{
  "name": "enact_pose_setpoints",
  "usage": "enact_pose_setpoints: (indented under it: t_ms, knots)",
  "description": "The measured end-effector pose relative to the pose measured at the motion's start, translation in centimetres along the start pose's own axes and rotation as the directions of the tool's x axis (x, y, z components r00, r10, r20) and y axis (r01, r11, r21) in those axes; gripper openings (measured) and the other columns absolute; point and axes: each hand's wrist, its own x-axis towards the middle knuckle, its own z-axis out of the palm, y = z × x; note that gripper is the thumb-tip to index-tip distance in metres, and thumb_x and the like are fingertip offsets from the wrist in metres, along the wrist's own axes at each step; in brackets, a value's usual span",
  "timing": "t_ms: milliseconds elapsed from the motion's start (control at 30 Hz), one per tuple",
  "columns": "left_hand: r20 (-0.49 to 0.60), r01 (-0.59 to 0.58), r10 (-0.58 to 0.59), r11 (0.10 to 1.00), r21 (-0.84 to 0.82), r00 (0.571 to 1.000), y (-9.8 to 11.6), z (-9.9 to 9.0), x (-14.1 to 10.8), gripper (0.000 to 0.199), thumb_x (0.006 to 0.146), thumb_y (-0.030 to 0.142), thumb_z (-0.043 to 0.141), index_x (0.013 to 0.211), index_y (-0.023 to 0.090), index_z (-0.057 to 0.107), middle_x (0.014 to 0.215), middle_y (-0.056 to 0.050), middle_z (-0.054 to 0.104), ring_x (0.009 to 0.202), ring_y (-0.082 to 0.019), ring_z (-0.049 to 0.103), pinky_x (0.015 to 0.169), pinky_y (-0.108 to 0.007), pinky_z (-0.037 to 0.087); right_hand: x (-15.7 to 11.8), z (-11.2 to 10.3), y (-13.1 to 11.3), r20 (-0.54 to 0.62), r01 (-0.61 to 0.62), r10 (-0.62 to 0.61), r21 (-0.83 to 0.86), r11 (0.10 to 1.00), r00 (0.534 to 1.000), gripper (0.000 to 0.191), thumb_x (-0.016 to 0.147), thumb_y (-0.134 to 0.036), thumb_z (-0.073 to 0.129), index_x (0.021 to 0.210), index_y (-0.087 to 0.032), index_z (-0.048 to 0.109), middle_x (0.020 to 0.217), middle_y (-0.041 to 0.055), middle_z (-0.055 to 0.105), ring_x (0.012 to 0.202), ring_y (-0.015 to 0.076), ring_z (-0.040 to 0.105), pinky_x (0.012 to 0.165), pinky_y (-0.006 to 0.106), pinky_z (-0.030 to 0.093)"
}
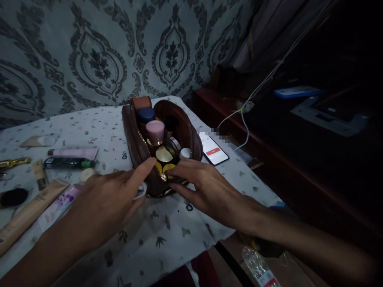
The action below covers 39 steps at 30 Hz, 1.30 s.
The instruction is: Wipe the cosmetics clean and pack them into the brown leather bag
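Observation:
A brown zip-up makeup bag [128, 133] lies open on the patterned white cloth. Packed in it are a navy-lidded container [146, 114], a pink-lidded jar [155, 131], a gold-topped round container [164, 154], a white cap [185, 153] and yellow round pieces. My left hand [115, 199] grips the bag's front left edge, thumb at the rim. Beneath its thumb shows a white curved thing [140, 190], which I cannot make out. My right hand [203, 183] pinches the front right edge, index finger inside and thumb outside. A gold zip pull [163, 177] sits between the hands.
Left on the cloth lie a dark bottle [66, 162], a pale pink tube [74, 153], a beige tube [32, 213], a purple-and-white tube [60, 205] and a dark brush [13, 197]. A lit phone [214, 150] rests beside the bag. White cables [266, 83] hang at right.

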Motion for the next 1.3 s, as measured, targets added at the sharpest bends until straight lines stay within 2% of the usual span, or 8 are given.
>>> enact_pose_setpoints:
  t_ms: [167, 333, 433, 567, 633, 833, 1100, 1300]
  knots:
    - [-0.014, -0.019, 0.019, 1.0, 0.005, 1.0, -0.1, 0.5, 0.0, 0.055, 0.089, 0.019, 0.042, 0.143, 0.017, 0.033, 0.067, 0.002, 0.065, 0.049, -0.016, 0.057, 0.046, -0.024, 0.032, 0.1, 1.0, 0.4, -0.09, 0.063, -0.061, 0.023, 0.998, 0.994, 0.013, 0.091, -0.011, 0.062, 0.101, -0.015, 0.069, 0.091, 0.006, 0.068, 0.084, 0.0167, 0.061, 0.074, 0.028, 0.049]
    - [0.003, -0.017, 0.017, 1.0, -0.01, 1.0, -0.2, 0.8, 0.0, 0.062, 0.086, 0.016, 0.043, 0.146, 0.017, 0.03, 0.067, 0.003, 0.065, 0.049, -0.016, 0.058, 0.046, -0.024, 0.034, 0.3, 1.7, 0.2, -0.049, 0.136, -0.146, -0.16, 0.978, 0.988, 0.019, 0.097, -0.016, 0.05, 0.091, -0.015, 0.068, 0.083, 0.0069, 0.065, 0.076, 0.0171, 0.055, 0.07, 0.031, 0.046]
    - [-0.021, -0.022, 0.021, 1.0, -0.023, 1.0, -0.2, 1.0, -0.1, 0.061, 0.086, 0.014, 0.043, 0.146, 0.017, 0.031, 0.07, 0.002, 0.067, 0.052, -0.016, 0.061, 0.046, -0.025, 0.036, 0.1, 2.1, 0.2, -0.036, 0.151, -0.159, -0.179, 0.972, 0.987, 0.023, 0.098, -0.015, 0.047, 0.083, -0.015, 0.065, 0.081, 0.0066, 0.063, 0.077, 0.0176, 0.053, 0.072, 0.032, 0.047]
    - [-0.052, -0.033, 0.031, 0.999, -0.03, 0.998, -0.3, 1.4, -0.2, 0.061, 0.087, 0.015, 0.043, 0.147, 0.016, 0.031, 0.075, 0.0, 0.07, 0.055, -0.016, 0.063, 0.047, -0.025, 0.04, 0.0, 2.0, 0.0, -0.069, 0.111, -0.122, -0.142, 0.984, 0.99, 0.021, 0.096, -0.014, 0.048, 0.112, -0.014, 0.062, 0.098, 0.0096, 0.064, 0.089, 0.0205, 0.055, 0.078, 0.035, 0.049]
    - [-0.062, -0.036, 0.035, 0.999, -0.02, 0.997, -0.4, 1.4, -0.3, 0.059, 0.088, 0.015, 0.041, 0.147, 0.015, 0.031, 0.073, 0.0, 0.07, 0.052, -0.016, 0.061, 0.046, -0.025, 0.04, 0.1, 1.7, -0.2, -0.022, 0.095, -0.099, -0.148, 0.984, 0.995, 0.024, 0.096, -0.014, 0.048, 0.116, -0.014, 0.062, 0.099, 0.0098, 0.062, 0.087, 0.0199, 0.055, 0.075, 0.033, 0.049]
    - [-0.045, -0.039, 0.039, 0.999, 0.0, 0.998, -0.3, 1.4, -0.3, 0.054, 0.091, 0.015, 0.038, 0.145, 0.014, 0.032, 0.074, -0.002, 0.072, 0.056, -0.018, 0.065, 0.047, -0.026, 0.042, 0.9, 0.4, -0.5, 0.125, 0.075, -0.057, -0.141, 0.987, 0.991, 0.019, 0.097, -0.014, 0.047, 0.104, -0.016, 0.065, 0.092, 0.007, 0.059, 0.081, 0.0161, 0.055, 0.067, 0.027, 0.044]
    - [-0.03, -0.015, 0.014, 0.999, -0.031, 0.999, -0.4, 1.5, -0.5, 0.058, 0.09, 0.018, 0.042, 0.147, 0.016, 0.03, 0.073, -0.001, 0.07, 0.056, -0.017, 0.065, 0.048, -0.023, 0.042, 1.0, 0.6, -0.7, 0.115, 0.091, -0.074, -0.15, 0.985, 0.991, 0.009, 0.092, -0.012, 0.052, 0.09, -0.016, 0.06, 0.091, 0.0065, 0.059, 0.08, 0.0165, 0.055, 0.068, 0.028, 0.044]
    - [0.013, 0.022, -0.021, 0.997, -0.08, 1.0, -0.1, 1.7, -0.8, 0.072, 0.09, 0.018, 0.048, 0.155, 0.019, 0.017, 0.077, 0.0, 0.071, 0.061, -0.016, 0.066, 0.049, -0.02, 0.042, 1.2, 0.6, -1.0, 0.103, 0.112, -0.092, -0.205, 0.972, 0.99, 0.008, 0.088, -0.01, 0.055, 0.086, -0.018, 0.055, 0.088, 0.0057, 0.06, 0.078, 0.0174, 0.058, 0.068, 0.029, 0.047]
